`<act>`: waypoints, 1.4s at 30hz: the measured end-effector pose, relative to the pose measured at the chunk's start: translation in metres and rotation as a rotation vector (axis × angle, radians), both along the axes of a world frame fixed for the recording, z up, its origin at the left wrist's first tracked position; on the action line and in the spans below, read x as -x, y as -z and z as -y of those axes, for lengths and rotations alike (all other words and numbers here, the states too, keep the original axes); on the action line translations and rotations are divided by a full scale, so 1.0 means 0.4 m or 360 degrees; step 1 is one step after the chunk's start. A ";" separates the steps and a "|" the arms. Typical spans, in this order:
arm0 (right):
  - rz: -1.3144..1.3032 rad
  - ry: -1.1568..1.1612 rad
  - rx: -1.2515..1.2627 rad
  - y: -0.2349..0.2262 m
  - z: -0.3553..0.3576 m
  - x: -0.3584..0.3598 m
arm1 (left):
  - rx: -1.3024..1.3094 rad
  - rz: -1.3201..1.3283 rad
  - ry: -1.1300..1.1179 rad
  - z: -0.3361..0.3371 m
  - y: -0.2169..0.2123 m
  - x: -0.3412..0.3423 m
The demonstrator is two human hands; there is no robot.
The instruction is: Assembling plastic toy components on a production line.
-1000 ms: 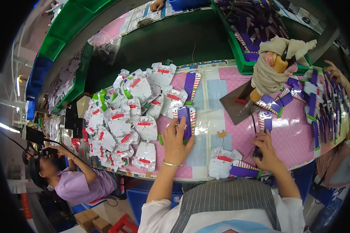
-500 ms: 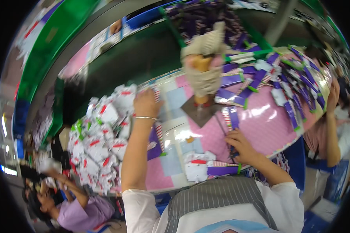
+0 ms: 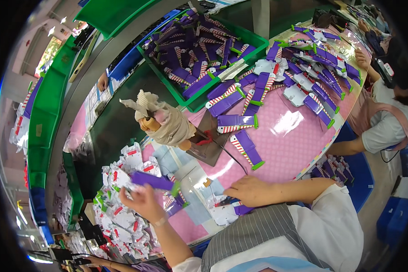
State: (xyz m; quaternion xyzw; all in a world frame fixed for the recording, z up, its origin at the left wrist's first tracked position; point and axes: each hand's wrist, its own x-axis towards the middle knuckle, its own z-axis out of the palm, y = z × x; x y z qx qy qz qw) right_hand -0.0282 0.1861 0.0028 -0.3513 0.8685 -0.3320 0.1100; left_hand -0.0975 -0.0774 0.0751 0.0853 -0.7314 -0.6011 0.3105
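From the head view, the left hand [image 3: 143,201], no longer stretched to the far end as half a second ago, grasps a blurred purple piece [image 3: 149,180] above the edge of the white-part pile [image 3: 118,217]. Right hand [image 3: 251,190] curls round a dark tool [image 3: 225,201] over a lone white part [image 3: 222,216] by the surface's [image 3: 281,152] near edge. My read: another piece is being fetched while the tool stays ready.

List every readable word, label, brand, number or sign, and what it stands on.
None is readable.
Pale rectangular label on the long green plastic bin: too small.
White paper strip on the green plastic crate: any print too small.
Purple plastic piece with green end, in the left hand: any print too blurred.
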 end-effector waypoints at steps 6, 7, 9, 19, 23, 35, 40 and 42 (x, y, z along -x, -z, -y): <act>0.0450 -0.0126 -0.0222 -0.052 -0.027 0.033 | -0.0519 0.1393 0.0807 0.025 0.058 -0.314; 0.0522 -0.0228 -0.0324 -0.089 -0.023 0.055 | -0.0676 0.1399 0.0923 0.038 0.075 -0.342; 0.0504 -0.0360 -0.0336 -0.103 -0.005 0.069 | -0.0880 0.1374 0.1030 0.063 0.114 -0.383; 0.0731 -0.0099 -0.0347 -0.060 -0.001 0.079 | 0.0368 0.0923 0.1089 0.006 0.186 -0.291; 0.0795 -0.0097 -0.0290 -0.047 -0.006 0.090 | 0.0831 0.0844 0.1335 0.014 0.173 -0.263; 0.0848 -0.0198 -0.0211 -0.036 -0.012 0.101 | 0.1052 0.0562 0.1488 0.024 0.186 -0.205; 0.0839 -0.0203 -0.0237 -0.031 -0.013 0.100 | 0.1176 0.0480 0.1645 0.017 0.167 -0.160; 0.0834 -0.0204 -0.0246 -0.033 -0.013 0.101 | 0.1212 0.0505 0.1653 0.016 0.168 -0.160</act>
